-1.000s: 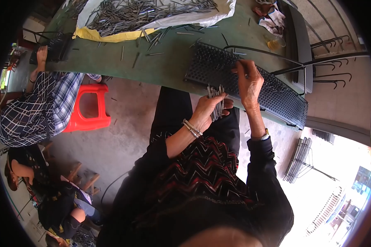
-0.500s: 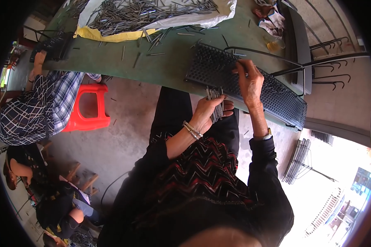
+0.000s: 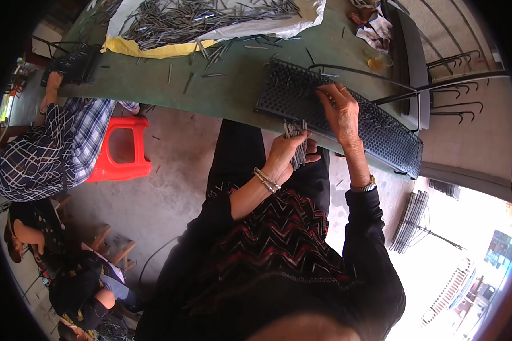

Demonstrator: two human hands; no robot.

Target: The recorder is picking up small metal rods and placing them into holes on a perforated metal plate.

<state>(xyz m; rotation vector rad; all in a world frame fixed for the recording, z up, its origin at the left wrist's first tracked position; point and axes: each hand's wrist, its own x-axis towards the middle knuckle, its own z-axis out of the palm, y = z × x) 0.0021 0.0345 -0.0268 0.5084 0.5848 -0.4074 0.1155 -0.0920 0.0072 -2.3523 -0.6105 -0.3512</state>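
Filling of a perforated black rack [image 3: 293, 102], seen from above; we give all places relative to this rack, which lies slantwise along the near edge of a green table [image 3: 222, 85]. The left hand [image 3: 280, 154], just off the rack's near side and toward its left end, holds a bundle of thin gray rods [image 3: 297, 149] in a closed grip, thumb across the rods. The right hand [image 3: 343, 116] is over the middle of the rack, its thumb and fingertips drawn narrowly together; we cannot tell whether a rod is pinched between them. We note dark rod ends clustered toward the rack's far side, on both sides of the right hand, while rows of holes along its near side look bare. From this we judge the filling to be partly done, with much of the near side left; the small, dark holes do not allow us a count. Supply appears ample: beyond the rack's left end, a large heap of rods [image 3: 205, 23] lies on a white and yellow sack [image 3: 153, 51], and loose rods [image 3: 189, 83] are scattered between. Well left of the rack, we find a red stool [image 3: 144, 149] and a co-worker's hand [image 3: 54, 81] at the table.
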